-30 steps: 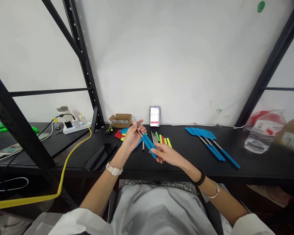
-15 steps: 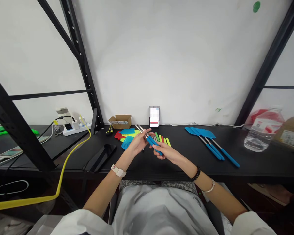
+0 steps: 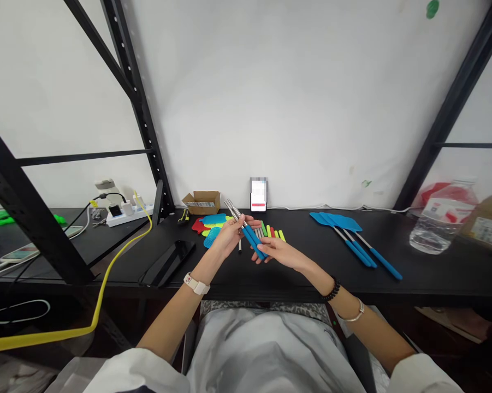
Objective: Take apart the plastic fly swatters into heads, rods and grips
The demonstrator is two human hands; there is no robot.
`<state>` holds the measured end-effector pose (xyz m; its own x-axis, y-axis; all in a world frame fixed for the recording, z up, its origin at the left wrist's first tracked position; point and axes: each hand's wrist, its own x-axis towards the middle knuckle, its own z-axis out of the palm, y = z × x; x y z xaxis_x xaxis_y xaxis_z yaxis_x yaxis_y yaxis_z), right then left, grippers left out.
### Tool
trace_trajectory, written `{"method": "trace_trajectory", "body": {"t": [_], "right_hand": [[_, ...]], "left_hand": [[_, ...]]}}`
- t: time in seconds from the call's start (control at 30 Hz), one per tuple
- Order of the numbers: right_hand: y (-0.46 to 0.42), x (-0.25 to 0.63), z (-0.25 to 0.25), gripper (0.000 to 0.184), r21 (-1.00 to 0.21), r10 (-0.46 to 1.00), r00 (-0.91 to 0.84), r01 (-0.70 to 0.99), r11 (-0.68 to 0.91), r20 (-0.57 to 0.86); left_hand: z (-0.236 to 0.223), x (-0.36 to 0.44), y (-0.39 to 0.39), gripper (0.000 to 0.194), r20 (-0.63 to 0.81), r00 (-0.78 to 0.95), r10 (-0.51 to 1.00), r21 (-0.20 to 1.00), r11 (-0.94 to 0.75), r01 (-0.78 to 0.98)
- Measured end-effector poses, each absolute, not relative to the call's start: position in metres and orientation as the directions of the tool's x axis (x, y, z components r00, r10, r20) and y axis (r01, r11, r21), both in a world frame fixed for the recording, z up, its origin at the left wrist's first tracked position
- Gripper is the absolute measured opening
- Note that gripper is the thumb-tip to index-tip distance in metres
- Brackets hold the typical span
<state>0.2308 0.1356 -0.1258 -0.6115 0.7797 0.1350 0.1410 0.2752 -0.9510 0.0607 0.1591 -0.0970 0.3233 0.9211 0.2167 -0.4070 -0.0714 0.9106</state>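
Note:
A small bundle of blue-handled metal rods [image 3: 252, 238] is held up at a slant over the table, its metal ends pointing away to the left. My left hand [image 3: 228, 236] is closed round the bundle near where metal meets blue. At the lower ends of the blue handles, my right hand [image 3: 282, 252] grips with its thumb on top. Just behind lie several handles with green, red and yellow grips [image 3: 275, 233], partly hidden by my hands. Left of my left hand is a pile of blue, red and yellow mesh swatter heads [image 3: 213, 237].
Three blue fly swatters [image 3: 354, 240] lie on the black table [image 3: 307, 273] at right. A dark phone or tablet [image 3: 170, 263] lies at left. Behind are an open cardboard box [image 3: 202, 203] and an upright phone [image 3: 258, 195]. A plastic bottle [image 3: 434, 229] stands far right; a yellow cable [image 3: 118, 256] crosses left.
My right hand has shifted slightly toward the lower ends of the blue handles, its fingers looser. The metal ends have risen a little and spread slightly.

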Motion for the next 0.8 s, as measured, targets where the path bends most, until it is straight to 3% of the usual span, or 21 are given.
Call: {"method": "trace_trajectory", "body": {"t": [0.3, 0.47, 0.8], "right_hand": [[0.1386, 0.2315, -0.1311, 0.024, -0.846, 0.85, -0.416, 0.277, 0.456, 0.322], [0.139, 0.2315, -0.132, 0.017, -0.792, 0.859, -0.384, 0.377, 0.48, 0.338], [0.1393, 0.2283, -0.1367, 0.018, -0.807, 0.854, -0.406, 0.352, 0.474, 0.325]], "left_hand": [[-0.0936, 0.0605, 0.1568, 0.033, 0.271, 0.258, 0.927, 0.905, -0.154, -0.396], [-0.0946, 0.0622, 0.1554, 0.033, 0.281, 0.214, 0.936, 0.914, -0.193, -0.357], [-0.0946, 0.0644, 0.1507, 0.034, 0.292, 0.176, 0.94, 0.927, -0.232, -0.296]]}}
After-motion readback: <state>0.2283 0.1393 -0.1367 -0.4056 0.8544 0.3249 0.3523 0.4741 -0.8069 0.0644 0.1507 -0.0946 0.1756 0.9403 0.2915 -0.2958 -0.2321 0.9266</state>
